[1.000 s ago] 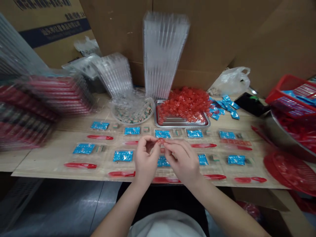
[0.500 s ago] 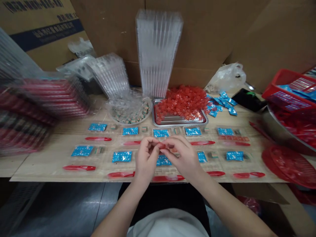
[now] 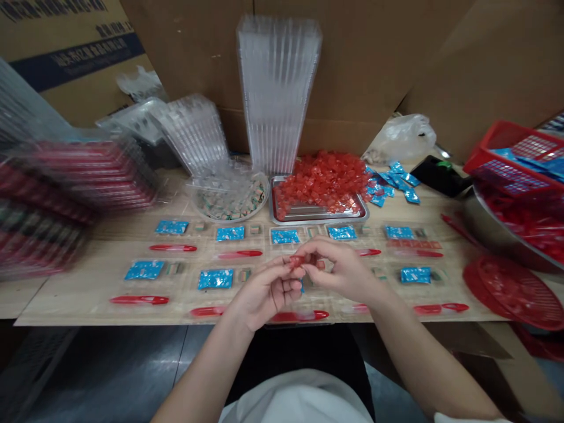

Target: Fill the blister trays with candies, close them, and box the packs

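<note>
Around the hands, the pale wood-grained table [image 3: 66,296] was widest. At twelve o'clock a tall, ribbed stack of clear plastic trays [image 3: 277,94] stood upright. At three, a smooth metal bowl [image 3: 477,214] held glossy red pieces; at two, a red mesh basket [image 3: 489,144] held blue packets. A rectangular metal tray [image 3: 319,222], just past twelve, carried a heap of shiny red wrapped pieces. At ten, a round clear dish [image 3: 229,219] held small striped blocks under crumpled film. Shallow clear trays lay in two rows, most showing a blue packet [image 3: 144,269] and a slim red stick [image 3: 139,300]. The left hand [image 3: 268,291], palm partly upturned, pinched a crinkled red piece [image 3: 296,262] with thumb and forefinger, other fingers loosely curled; the right hand [image 3: 339,267] gripped the same piece by its fingertips. Both hands blocked the trays behind them.
</note>
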Demonstrator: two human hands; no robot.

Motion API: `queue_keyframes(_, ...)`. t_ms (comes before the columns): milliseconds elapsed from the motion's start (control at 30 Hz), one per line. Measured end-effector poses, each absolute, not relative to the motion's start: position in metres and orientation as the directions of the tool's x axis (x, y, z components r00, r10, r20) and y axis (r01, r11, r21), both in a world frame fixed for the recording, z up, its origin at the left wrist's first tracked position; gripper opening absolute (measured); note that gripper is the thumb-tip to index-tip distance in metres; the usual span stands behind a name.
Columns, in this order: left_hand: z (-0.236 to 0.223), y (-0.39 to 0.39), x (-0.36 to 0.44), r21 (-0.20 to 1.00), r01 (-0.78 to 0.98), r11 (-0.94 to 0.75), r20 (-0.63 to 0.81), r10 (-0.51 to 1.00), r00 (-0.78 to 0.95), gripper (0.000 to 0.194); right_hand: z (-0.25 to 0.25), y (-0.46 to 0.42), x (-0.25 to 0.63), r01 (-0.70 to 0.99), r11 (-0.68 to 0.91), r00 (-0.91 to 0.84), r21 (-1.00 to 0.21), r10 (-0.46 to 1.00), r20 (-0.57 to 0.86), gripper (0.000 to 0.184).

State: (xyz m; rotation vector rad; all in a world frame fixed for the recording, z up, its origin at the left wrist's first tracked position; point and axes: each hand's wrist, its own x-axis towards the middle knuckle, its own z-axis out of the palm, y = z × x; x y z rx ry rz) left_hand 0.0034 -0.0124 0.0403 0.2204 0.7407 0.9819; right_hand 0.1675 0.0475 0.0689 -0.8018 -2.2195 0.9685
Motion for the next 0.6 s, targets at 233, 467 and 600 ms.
queue_keyframes(233,0.03,-0.009,0.016,0.871,-0.474,0.131,-0.224,0.964,-0.145,0.018,0.05,0.034,0.161,0.409,0.478,-0.451,-0.777,0.846,0.283,0.016)
queue_keyframes(467,0.036,-0.01,0.017,0.759,-0.6,0.253,-0.3,0.954,0.022,0.017,0.045,0.031,0.159,0.032,-0.062,-0.42,-0.998,0.905,-0.07,0.018)
queue_keyframes(600,0.039,-0.014,0.016,0.662,-0.643,0.385,-0.359,0.916,0.179,0.018,0.042,0.033,0.157,-0.087,-0.247,-0.433,-0.965,0.882,-0.187,0.017)
